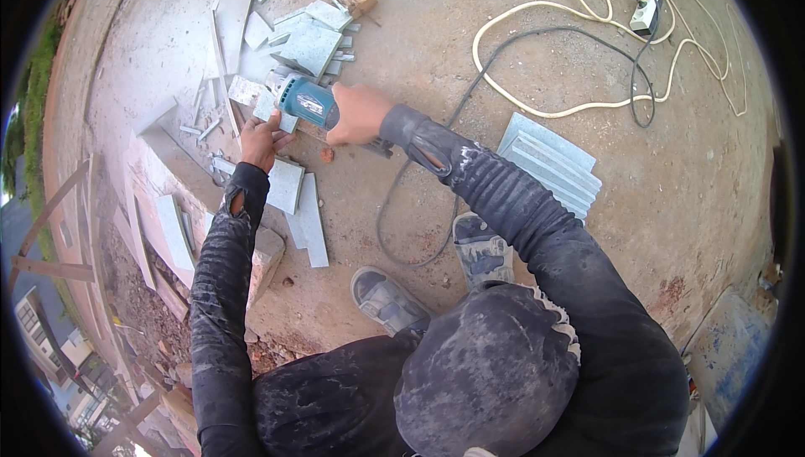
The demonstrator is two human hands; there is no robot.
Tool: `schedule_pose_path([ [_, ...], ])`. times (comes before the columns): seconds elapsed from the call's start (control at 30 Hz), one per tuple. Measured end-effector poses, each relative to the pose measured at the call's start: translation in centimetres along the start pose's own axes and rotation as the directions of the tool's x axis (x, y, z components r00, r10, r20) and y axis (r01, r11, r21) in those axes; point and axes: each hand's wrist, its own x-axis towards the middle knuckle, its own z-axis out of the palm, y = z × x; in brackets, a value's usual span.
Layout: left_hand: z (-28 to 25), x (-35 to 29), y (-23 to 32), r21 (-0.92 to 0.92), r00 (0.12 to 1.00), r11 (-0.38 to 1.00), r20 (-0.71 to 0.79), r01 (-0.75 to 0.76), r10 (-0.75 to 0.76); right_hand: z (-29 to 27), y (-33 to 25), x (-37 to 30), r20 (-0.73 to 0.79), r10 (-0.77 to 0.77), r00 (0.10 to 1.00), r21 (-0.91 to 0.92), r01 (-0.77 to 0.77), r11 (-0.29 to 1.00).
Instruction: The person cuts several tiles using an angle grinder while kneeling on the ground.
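Observation:
My right hand (359,113) is closed round the rear of a teal angle grinder (307,101), whose head points left and away from me. Just left of it, my left hand (260,145) pinches a small pale green tile piece (265,105) beneath the grinder's head. The grinder's disc shows only in part, as a dark edge beside a larger tile (310,46). Cut tiles and slivers lie heaped beyond the tool. Nearer to me, below my left hand, rest a pale tile (286,185) and a narrow strip (314,226).
A stack of pale tiles (549,163) lies on the ground to the right. A dark cord (495,59) and a cream cable (537,109) loop across the floor near a white power strip (646,11). A stone block (267,256) stands beside my left forearm. Wooden planks (138,222) lie at left.

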Motion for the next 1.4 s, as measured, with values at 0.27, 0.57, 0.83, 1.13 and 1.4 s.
schedule_pose_path([
  [0.27,-0.2,0.2,-0.2,-0.002,1.000,1.000,0.001,-0.001,0.001,-0.2,-0.1,-0.4,0.001,-0.005,1.000,-0.004,0.005,1.000],
  [0.57,0.0,0.1,-0.1,0.003,1.000,1.000,-0.005,-0.001,0.001,-0.3,0.0,-1.0,-0.005,0.006,1.000,-0.003,-0.006,1.000],
  [0.83,-0.1,0.1,0.0,0.010,1.000,1.000,0.005,0.001,-0.001,-0.1,0.3,-1.0,-0.010,-0.002,1.000,-0.004,0.002,1.000],
  [1.13,0.1,-0.2,0.1,0.009,1.000,1.000,-0.001,0.000,0.000,-0.1,0.3,-1.3,0.004,-0.007,1.000,-0.004,0.007,1.000],
  [1.4,0.0,0.0,0.1,0.013,1.000,1.000,0.000,0.001,-0.001,0.0,0.6,-1.4,-0.007,-0.018,1.000,0.021,0.018,1.000],
])
